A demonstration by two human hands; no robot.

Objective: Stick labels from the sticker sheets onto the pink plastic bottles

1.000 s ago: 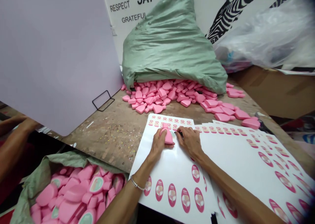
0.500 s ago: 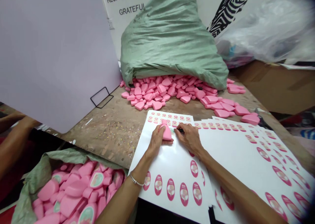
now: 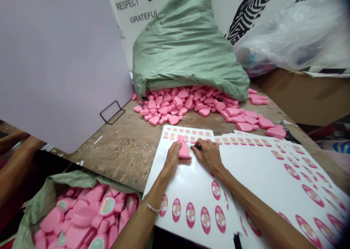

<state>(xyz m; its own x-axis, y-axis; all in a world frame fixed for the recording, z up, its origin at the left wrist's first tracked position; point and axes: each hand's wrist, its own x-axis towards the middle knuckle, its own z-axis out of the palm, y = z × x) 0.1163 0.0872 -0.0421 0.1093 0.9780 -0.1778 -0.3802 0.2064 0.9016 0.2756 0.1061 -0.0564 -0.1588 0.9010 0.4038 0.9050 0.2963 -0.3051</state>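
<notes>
While the left hand (image 3: 172, 158) is gripping a pink bottle (image 3: 183, 149) with its neck pointing away from the body, the right hand (image 3: 210, 155) is curling its fingers around a small dark object (image 3: 199, 147), mostly hidden, just beside it. A pale green patch (image 3: 189, 147) is showing between the hands, too small to identify. Beneath both, a sticker sheet (image 3: 191, 183) is lying on the bench (image 3: 120, 152), its larger pink ovals forming a row nearer the body than the hands. More printed sheets (image 3: 251, 165) are spreading to the right of the right hand, partly under that forearm. Beyond the hands, a heap of pink bottles (image 3: 173, 108) is lying at the lower edge of a green sack (image 3: 186, 55). Left of the left hand and nearer the body, an open sack (image 3: 35, 212) is holding more bottles (image 3: 83, 216), some bearing pale green ovals. Farther left, another person's forearm (image 3: 16, 158) is showing below a pale panel (image 3: 62, 59).
</notes>
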